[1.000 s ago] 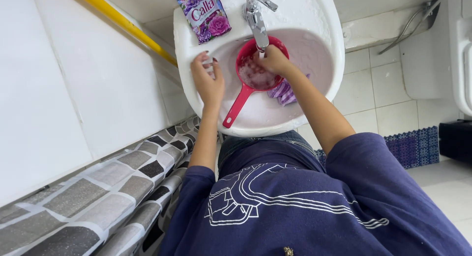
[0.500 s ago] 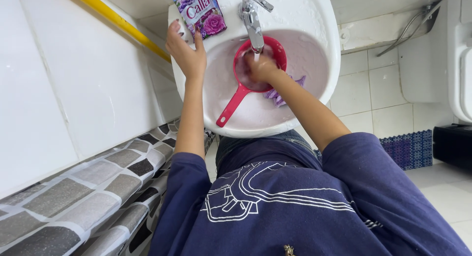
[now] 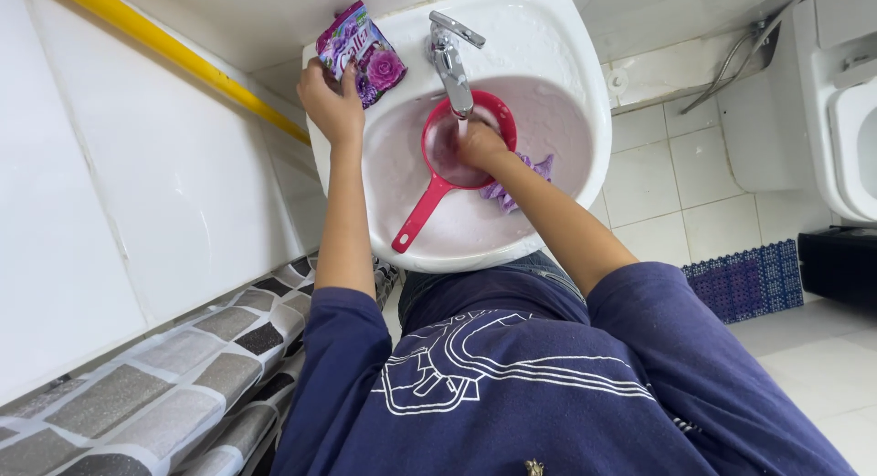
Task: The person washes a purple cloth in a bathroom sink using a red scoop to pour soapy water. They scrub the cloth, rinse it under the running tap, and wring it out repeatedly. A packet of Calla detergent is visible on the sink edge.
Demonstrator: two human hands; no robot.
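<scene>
Washing at a white basin (image 3: 585,92), seen from above. Reaching up with the left hand (image 3: 331,101) to a purple packet (image 3: 361,54) lying on the basin's back rim, left of the tap (image 3: 449,60). Fingers laid over the packet's lower corner; cannot tell whether pinching it or only resting on it.

Keeping the right hand (image 3: 481,145) down inside the bowl of a red scoop (image 3: 438,179), right under the tap's thin stream. Back of the hand turned up, fingers bent into the bowl and hidden; cannot tell whether closed on anything. Scoop sitting in the middle of the basin, long handle pointing toward the body and to the left. Purple cloth (image 3: 521,179) lying in the basin just beside the scoop, partly under the right forearm. Milky wet film across the basin floor.

Judging from this: rinsing or rubbing something in the scoop with one hand while getting at the packet with the other. Taking the packet would call for a firm pinch on its corner and a lift clear of the tap, without sliding it off the wet rim into the basin.

Elsewhere: yellow pipe (image 3: 174,51) along the tiled wall, dark mat (image 3: 744,280) on the floor.
</scene>
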